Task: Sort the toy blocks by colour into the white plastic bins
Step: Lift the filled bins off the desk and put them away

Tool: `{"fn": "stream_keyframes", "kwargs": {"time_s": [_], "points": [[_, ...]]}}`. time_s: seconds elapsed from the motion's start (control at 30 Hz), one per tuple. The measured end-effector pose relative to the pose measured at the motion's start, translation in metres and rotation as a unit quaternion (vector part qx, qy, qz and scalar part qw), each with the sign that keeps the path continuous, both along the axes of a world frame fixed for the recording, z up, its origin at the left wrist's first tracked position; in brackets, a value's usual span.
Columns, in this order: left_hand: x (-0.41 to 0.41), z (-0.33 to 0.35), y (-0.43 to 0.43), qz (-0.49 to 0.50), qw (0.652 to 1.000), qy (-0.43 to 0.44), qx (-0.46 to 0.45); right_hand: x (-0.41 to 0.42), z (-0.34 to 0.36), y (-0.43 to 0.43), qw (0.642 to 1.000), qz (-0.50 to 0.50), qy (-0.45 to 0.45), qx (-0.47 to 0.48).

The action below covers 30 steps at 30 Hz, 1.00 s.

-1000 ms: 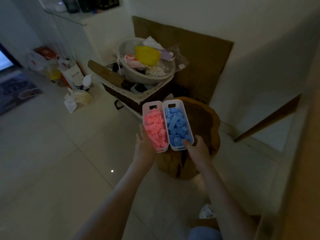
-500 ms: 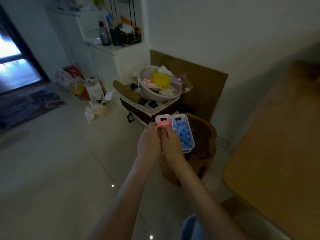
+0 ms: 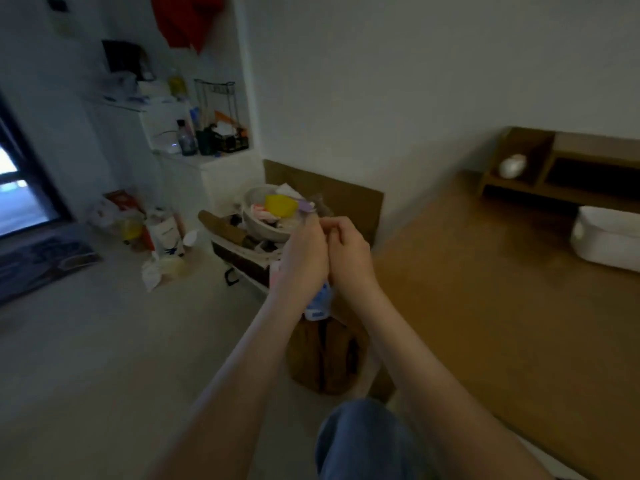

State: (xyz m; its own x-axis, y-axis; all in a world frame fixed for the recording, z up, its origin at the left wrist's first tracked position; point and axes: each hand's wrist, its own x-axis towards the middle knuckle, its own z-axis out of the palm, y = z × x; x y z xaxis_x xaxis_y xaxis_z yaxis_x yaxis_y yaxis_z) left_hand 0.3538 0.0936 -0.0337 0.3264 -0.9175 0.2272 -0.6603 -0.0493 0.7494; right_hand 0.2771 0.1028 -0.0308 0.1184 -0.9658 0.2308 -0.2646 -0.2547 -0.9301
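My left hand (image 3: 304,252) and my right hand (image 3: 350,252) are raised side by side and touch each other in front of me. The left hand's fingers point up. The right hand's fingers curl toward the left hand, and I see nothing held in either. Behind my wrists only a sliver of the white bin with blue blocks (image 3: 320,303) shows, resting on the dark wooden stool (image 3: 325,358). A pink edge of the second bin (image 3: 274,273) peeks out left of my left wrist. The view is blurred.
A wicker basket (image 3: 242,258) carrying a bowl (image 3: 258,225) with a yellow item stands behind the stool. A wooden table (image 3: 485,306) fills the right, with a white container (image 3: 606,237) and a wooden shelf unit (image 3: 554,168). Bags (image 3: 162,237) lie on the floor at left.
My hands left the bins, came together and rose in front of the basket. My head lifted and turned right, bringing the wooden table into view and hiding most of both bins.
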Motion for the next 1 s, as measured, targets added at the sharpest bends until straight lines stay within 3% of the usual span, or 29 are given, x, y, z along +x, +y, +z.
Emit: {"fn": "stream_keyframes", "kwargs": {"time_s": [0.1,0.2,0.3,0.53,0.73,0.83,0.9,1.0], "points": [[-0.073,0.005,-0.010,-0.087,0.988,-0.105,0.075,-0.076,0.003,-0.004,0.991,-0.076,0.109,0.000],[-0.154,0.007,-0.009,-0.228,0.948,-0.187,0.118,-0.165,0.004,-0.005,0.969,-0.169,0.177,0.010],[-0.216,0.009,-0.011,-0.293,0.934,-0.156,0.130,-0.235,0.005,-0.004,0.939,-0.247,0.238,0.031],[-0.302,0.026,-0.011,-0.350,0.924,-0.124,0.089,-0.329,-0.010,-0.017,0.902,-0.339,0.262,0.056],[-0.305,0.019,-0.035,-0.362,0.926,-0.070,0.085,-0.340,-0.016,-0.048,0.925,-0.302,0.228,-0.028],[-0.297,0.013,-0.048,-0.360,0.926,-0.055,0.097,-0.336,-0.019,-0.062,0.930,-0.304,0.207,0.006],[-0.291,0.012,-0.055,-0.362,0.924,-0.036,0.114,-0.335,-0.020,-0.070,0.906,-0.350,0.239,0.010],[-0.281,0.011,-0.062,-0.349,0.913,0.082,0.194,-0.335,-0.018,-0.074,0.871,-0.405,0.278,-0.022]]}}
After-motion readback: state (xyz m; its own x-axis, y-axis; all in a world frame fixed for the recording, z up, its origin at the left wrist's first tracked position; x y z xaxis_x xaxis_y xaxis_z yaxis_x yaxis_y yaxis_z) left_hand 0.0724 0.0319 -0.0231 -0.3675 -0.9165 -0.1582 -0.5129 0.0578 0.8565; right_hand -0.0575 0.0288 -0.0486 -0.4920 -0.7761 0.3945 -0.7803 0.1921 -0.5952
